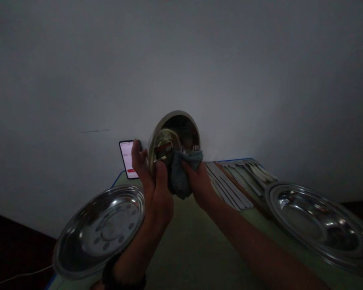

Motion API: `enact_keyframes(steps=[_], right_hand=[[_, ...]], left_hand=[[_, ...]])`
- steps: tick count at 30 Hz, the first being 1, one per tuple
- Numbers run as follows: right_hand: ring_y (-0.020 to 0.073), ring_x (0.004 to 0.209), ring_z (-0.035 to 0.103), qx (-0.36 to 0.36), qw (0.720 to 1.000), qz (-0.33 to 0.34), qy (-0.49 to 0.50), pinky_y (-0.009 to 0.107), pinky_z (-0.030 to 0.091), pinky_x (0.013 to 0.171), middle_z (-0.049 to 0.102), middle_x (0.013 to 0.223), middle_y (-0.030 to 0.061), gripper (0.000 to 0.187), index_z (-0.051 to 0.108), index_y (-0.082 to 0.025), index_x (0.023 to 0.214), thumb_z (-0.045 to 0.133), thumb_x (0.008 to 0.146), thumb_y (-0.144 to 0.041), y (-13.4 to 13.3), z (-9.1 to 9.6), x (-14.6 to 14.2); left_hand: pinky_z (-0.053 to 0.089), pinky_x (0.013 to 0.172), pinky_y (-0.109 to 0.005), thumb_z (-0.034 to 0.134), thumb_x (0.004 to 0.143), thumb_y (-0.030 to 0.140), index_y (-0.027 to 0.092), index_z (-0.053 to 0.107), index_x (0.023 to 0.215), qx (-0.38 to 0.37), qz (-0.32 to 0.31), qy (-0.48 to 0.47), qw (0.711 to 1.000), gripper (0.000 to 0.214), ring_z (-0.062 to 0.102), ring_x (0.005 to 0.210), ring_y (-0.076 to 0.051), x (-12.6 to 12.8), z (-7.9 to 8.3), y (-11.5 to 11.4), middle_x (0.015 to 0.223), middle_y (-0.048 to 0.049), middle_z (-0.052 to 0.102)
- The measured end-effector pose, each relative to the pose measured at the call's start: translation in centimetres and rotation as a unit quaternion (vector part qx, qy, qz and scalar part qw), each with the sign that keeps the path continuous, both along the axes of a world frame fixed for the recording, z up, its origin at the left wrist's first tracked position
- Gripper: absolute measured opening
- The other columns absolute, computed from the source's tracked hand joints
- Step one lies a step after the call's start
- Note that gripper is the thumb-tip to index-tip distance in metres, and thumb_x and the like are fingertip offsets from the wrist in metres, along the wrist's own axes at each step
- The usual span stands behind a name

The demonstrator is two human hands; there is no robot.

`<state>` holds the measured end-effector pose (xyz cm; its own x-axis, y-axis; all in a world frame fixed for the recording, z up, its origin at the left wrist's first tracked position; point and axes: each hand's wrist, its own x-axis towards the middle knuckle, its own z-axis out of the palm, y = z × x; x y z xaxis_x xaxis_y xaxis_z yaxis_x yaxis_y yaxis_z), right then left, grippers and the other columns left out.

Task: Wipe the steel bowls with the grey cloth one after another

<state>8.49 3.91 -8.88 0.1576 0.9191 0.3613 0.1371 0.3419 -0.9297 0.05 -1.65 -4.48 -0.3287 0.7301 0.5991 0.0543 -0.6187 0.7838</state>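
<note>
A shiny metal bowl (184, 125) is held up on its side above the table, its hollow facing me and a dark label showing at its bottom. My left hand (153, 181) grips the bowl's left rim, thumb inside and fingers behind. A grey-blue cloth (181, 177) is bunched in my right hand (199, 183), which presses it against the bowl's lower right rim. The cloth hides part of the bowl's lower edge.
A perforated metal basin (72, 241) stands at left, and a wide metal basin (302, 219) at right. Chopsticks (230, 187) and several metal utensils (254, 173) lie behind on the green table (193, 249). A phone (128, 161) leans on the wall.
</note>
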Motion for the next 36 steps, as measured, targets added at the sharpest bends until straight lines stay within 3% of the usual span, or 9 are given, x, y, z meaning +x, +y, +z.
enact_keyframes(steps=[4,6,9,12,17,25,28,32,36], right_hand=[[0.0226,0.109,0.058,0.027,0.998,-0.016,-0.047,0.039,0.047,0.091,0.063,0.116,0.0113,0.034,0.054,-0.018,0.113,0.054,0.084,-0.034,1.1,1.8,3.5],[0.0233,0.112,0.056,0.087,0.988,-0.02,-0.126,0.04,0.042,0.096,0.062,0.119,0.0123,0.034,0.053,-0.018,0.114,0.055,0.083,-0.033,1.4,3.3,5.8],[0.0227,0.108,0.056,0.166,0.951,0.028,-0.26,0.038,0.042,0.093,0.062,0.116,0.0105,0.029,0.052,-0.019,0.111,0.054,0.084,-0.028,0.8,5.4,8.2],[0.0202,0.087,0.057,0.182,0.897,0.054,-0.398,0.032,0.043,0.076,0.062,0.099,0.0068,0.013,0.051,-0.02,0.095,0.052,0.082,-0.021,-0.5,6.9,8.6],[0.0168,0.073,0.053,0.206,0.867,-0.036,-0.452,0.027,0.035,0.061,0.058,0.088,0.0038,0.007,0.048,-0.022,0.082,0.054,0.08,-0.024,-1.9,7.5,7.3],[0.0204,0.072,0.056,0.188,0.908,-0.225,-0.299,0.03,0.039,0.064,0.06,0.075,0.0038,0.022,0.048,-0.023,0.077,0.059,0.078,-0.041,-0.3,5.5,7.4],[0.023,0.088,0.06,0.156,0.95,-0.201,-0.178,0.033,0.045,0.073,0.066,0.092,0.0076,0.026,0.054,-0.022,0.093,0.059,0.079,-0.043,0.2,4.6,6.2],[0.0227,0.109,0.059,0.065,0.993,-0.094,0.016,0.035,0.048,0.087,0.065,0.117,0.0104,0.039,0.055,-0.019,0.112,0.053,0.084,-0.047,-0.3,3.1,2.6],[0.0217,0.111,0.061,-0.083,0.98,0.065,0.168,0.035,0.052,0.088,0.064,0.122,0.0111,0.043,0.056,-0.018,0.117,0.048,0.087,-0.049,-1.8,2.0,-0.5]], left_hand=[[0.04,0.106,-0.042,0.069,0.072,0.023,0.035,0.026,0.14,-0.09,-0.146,0.001,0.985,0.081,0.044,0.13,-0.024,-2.0,1.8,0.5,0.142,-0.0017,0.044],[0.052,0.092,-0.041,0.064,0.072,0.029,0.033,0.05,0.125,-0.152,-0.23,-0.021,0.961,0.054,0.059,0.113,-0.027,-3.8,3.5,0.4,0.12,-0.0009,0.063],[0.059,0.07,-0.036,0.063,0.074,0.038,0.028,0.069,0.097,-0.23,-0.334,-0.003,0.914,0.026,0.069,0.085,-0.026,-6.3,5.2,-0.1,0.091,-0.0027,0.072],[0.058,0.076,-0.035,0.063,0.077,0.042,0.028,0.07,0.103,-0.263,-0.368,0.059,0.89,0.03,0.069,0.089,-0.026,-7.3,5.1,-0.3,0.097,-0.0035,0.073],[0.048,0.097,-0.035,0.057,0.086,0.038,0.033,0.055,0.129,-0.259,-0.302,0.183,0.899,0.043,0.061,0.112,-0.024,-5.3,3.9,-0.7,0.123,-0.0023,0.065],[0.043,0.103,-0.034,0.052,0.088,0.046,0.035,0.056,0.128,-0.194,-0.258,0.154,0.934,0.041,0.053,0.122,-0.023,-3.1,5.4,-2.2,0.129,0.0011,0.061],[0.044,0.102,-0.032,0.053,0.087,0.047,0.035,0.061,0.121,-0.12,-0.189,0.11,0.968,0.036,0.053,0.122,-0.022,-3.0,5.2,-2.1,0.125,0.004,0.063],[0.048,0.098,-0.032,0.052,0.088,0.045,0.035,0.055,0.123,-0.028,-0.105,0.038,0.993,0.036,0.054,0.121,-0.022,-1.9,4.5,-2.2,0.124,0.0048,0.062],[0.034,0.11,-0.033,0.052,0.089,0.041,0.036,0.048,0.126,0.048,-0.039,0.015,0.998,0.037,0.041,0.131,-0.021,-0.2,2.2,-1.6,0.138,0.0046,0.048]])
